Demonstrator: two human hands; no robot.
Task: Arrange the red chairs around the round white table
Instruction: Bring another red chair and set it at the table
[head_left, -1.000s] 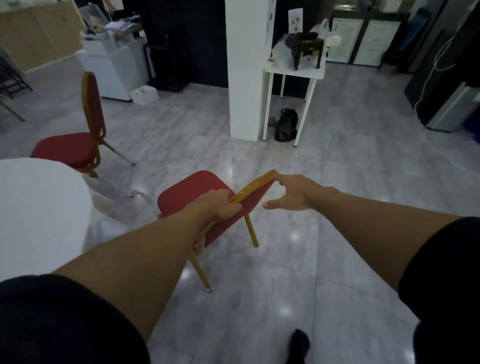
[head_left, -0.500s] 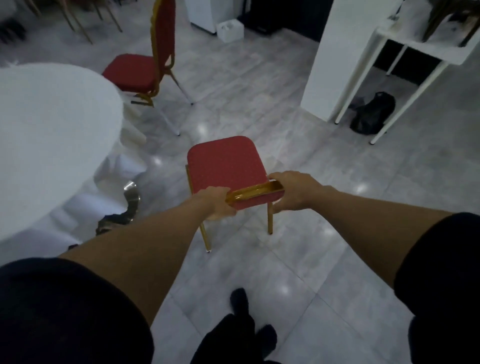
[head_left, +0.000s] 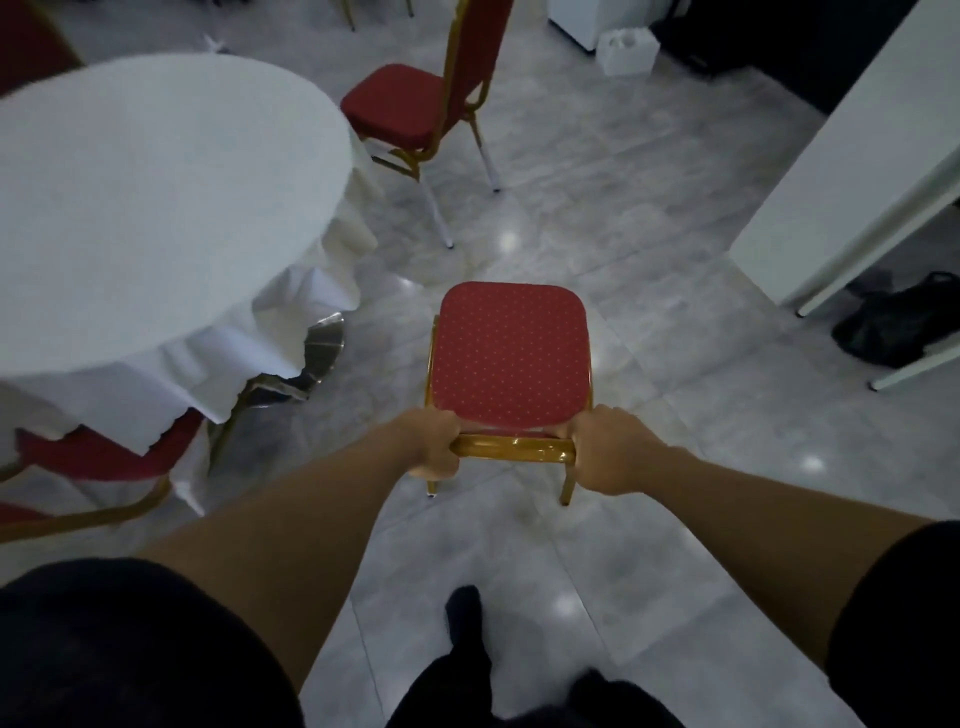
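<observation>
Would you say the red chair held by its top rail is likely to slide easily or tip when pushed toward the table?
The chair probably slides readily: thin gold legs on a glossy tile floor. Both hands, left and right, grip high on the backrest, so a hard shove might tip it forward. The frame looks stiff.

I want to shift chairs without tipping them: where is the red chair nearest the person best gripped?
Probably the gold top rail of its backrest, from behind, as the left hand and right hand do at its ends: a narrow graspable bar, and spread hands likely steady it.
</observation>
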